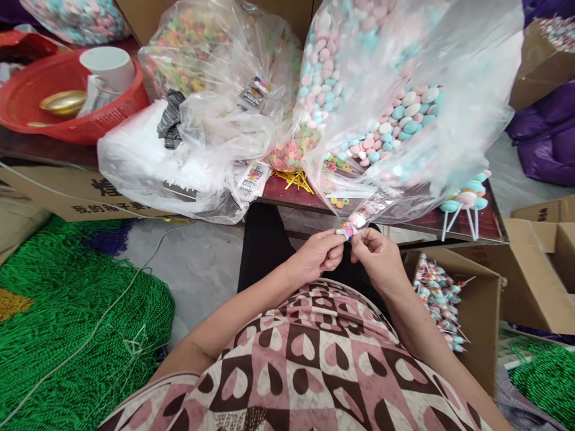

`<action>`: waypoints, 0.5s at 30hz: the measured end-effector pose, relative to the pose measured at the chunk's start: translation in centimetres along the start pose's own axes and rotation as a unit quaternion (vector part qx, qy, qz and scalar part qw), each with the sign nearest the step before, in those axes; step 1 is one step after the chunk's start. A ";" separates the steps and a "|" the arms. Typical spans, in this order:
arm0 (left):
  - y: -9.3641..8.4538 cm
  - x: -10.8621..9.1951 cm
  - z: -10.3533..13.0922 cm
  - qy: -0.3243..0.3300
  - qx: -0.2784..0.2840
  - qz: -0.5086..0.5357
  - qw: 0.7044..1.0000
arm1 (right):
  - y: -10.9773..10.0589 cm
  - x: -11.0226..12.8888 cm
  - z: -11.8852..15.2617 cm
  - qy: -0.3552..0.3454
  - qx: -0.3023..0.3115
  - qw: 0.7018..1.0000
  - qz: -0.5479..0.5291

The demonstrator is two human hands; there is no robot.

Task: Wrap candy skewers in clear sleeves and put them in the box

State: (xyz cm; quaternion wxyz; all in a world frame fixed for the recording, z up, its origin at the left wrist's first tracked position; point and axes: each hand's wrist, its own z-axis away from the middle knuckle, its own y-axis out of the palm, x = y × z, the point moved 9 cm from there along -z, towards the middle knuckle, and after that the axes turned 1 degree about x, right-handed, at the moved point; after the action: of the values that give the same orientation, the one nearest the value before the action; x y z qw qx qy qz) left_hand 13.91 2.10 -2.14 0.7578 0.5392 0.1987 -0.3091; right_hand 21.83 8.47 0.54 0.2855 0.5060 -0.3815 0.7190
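The slim clear plastic packet (371, 208) lies at the dark red table (493, 216)'s near edge, its colourful end pinched between thumb and finger of my left hand (320, 254) and right hand (378, 254); it seems light, slick, easily crumpled, best held there. Bulging clear bags of pastel sweets (411, 111) crowd the tabletop; below, glossy green strands (90, 311) heap on grey floor (197, 293).

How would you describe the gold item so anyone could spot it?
At the left end of the dark red table sits a red basket. Inside, left of the white cup, the rounded gold item stands out by its metallic shine.
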 end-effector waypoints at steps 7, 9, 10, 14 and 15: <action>-1.1 -1.5 0.2 0.096 -0.094 -0.113 0.984 | -1.7 2.8 0.7 -0.109 -0.111 0.984 0.086; -1.2 -1.5 0.2 0.110 -0.095 -0.143 0.979 | -1.2 3.4 0.9 -0.148 -0.110 0.973 0.138; -1.1 -1.4 0.2 0.116 -0.092 -0.154 0.977 | -0.9 3.5 1.0 -0.162 -0.110 0.967 0.166; -1.2 -1.3 0.2 0.124 -0.082 -0.172 0.974 | -0.5 3.7 1.2 -0.190 -0.131 0.939 0.256; -1.2 -1.3 0.2 0.124 -0.081 -0.173 0.974 | -0.4 3.7 1.3 -0.193 -0.133 0.934 0.268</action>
State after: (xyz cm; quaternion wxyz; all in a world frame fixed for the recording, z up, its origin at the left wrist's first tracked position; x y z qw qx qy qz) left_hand 12.16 1.99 -2.10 0.7037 0.4674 0.4056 -0.3491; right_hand 21.60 7.72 4.39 0.0674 0.4716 -0.6429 0.5997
